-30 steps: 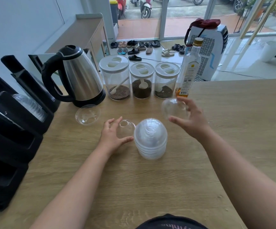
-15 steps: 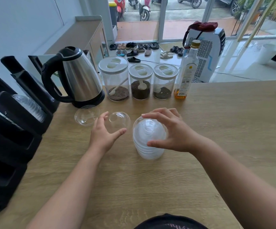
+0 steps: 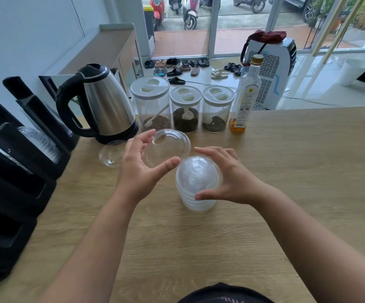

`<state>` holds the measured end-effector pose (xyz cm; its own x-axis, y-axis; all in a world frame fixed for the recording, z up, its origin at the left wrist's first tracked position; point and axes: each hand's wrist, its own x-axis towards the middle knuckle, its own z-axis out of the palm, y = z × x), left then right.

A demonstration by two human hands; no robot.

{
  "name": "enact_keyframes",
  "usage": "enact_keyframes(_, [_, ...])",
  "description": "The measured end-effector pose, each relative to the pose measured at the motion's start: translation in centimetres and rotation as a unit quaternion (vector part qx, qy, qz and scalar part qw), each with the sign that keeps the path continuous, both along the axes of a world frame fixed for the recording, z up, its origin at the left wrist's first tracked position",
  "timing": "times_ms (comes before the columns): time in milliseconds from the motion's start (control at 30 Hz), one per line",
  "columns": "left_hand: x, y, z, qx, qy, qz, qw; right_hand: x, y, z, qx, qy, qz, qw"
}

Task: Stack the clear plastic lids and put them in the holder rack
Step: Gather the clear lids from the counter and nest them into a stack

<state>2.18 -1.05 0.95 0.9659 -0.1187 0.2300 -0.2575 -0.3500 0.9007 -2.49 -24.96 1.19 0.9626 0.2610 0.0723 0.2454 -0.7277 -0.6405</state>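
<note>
Wooden countertop [image 3: 286,171] fills our view, pale and grained, running back to a glass door with shoes on the floor behind it and scooters parked outside. Along the far edge stand a steel kettle [image 3: 105,106], three clear jars [image 3: 184,108] of dark grounds, each with a white scoop, and a tall bottle [image 3: 246,95] with a little amber liquid at the bottom.

At the centre, a stack of lids [image 3: 198,182] sits dome-up on the wood. Our right hand [image 3: 231,178] cups it from the right, fingers spread and curved around the dome, thumb low against the side. Our left hand [image 3: 142,167] holds a single lid [image 3: 168,147], tilted, just beside the top of the stack; thumb and fingers pinch its rim. One loose lid [image 3: 111,153] lies on the wood near the kettle's base.

On the far left stands the black holder rack [image 3: 13,171], with a row of lids already nested in one slot.

What could go wrong: the held lid is tilted, so if it comes down off-centre it may jam crookedly or nudge the stack over. These thin, slick domes could also slip from a light pinch. The loose lid is easy to overlook.
</note>
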Motion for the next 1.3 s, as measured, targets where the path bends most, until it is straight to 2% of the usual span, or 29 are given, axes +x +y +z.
enact_keyframes(167, [-1.9,-2.0,0.4,0.044,-0.014,-0.064,0.997,-0.5,-1.2,0.2,0.101,0.023,-0.038,0.994])
enact_keyframes(467, [-2.7,-3.7,-1.9,0.136,-0.008,-0.110,0.985,-0.8,-2.1,-0.1,0.178,0.047,-0.062,0.981])
enact_keyframes(800, [-3.0,-3.9,-1.8,0.126,-0.003,-0.115,0.985,-0.3,-1.8,-1.4,0.207,0.059,-0.060,0.975])
enact_keyframes(1000, [-2.5,-2.8,-0.8,0.063,0.027,-0.102,0.992,0.4,-2.4,-4.7,0.234,0.037,-0.154,0.959])
enact_keyframes(1067, [-1.5,-1.6,-0.9,0.024,0.039,-0.066,0.997,0.3,-2.8,-6.7,0.163,0.027,-0.196,0.966])
enact_keyframes(1133, [0.3,0.3,-1.8,0.022,0.043,0.007,0.999,-0.2,-3.2,-8.6,0.010,0.036,-0.222,0.974])
enact_keyframes(1200, [2.4,2.6,-3.5,0.151,0.019,0.092,0.984,-0.8,-3.3,-10.1,-0.116,0.076,-0.217,0.966])
enact_keyframes(1300, [4.3,5.9,-6.1,0.368,0.052,0.147,0.917,-1.8,-3.0,-11.9,-0.185,0.104,-0.197,0.957])
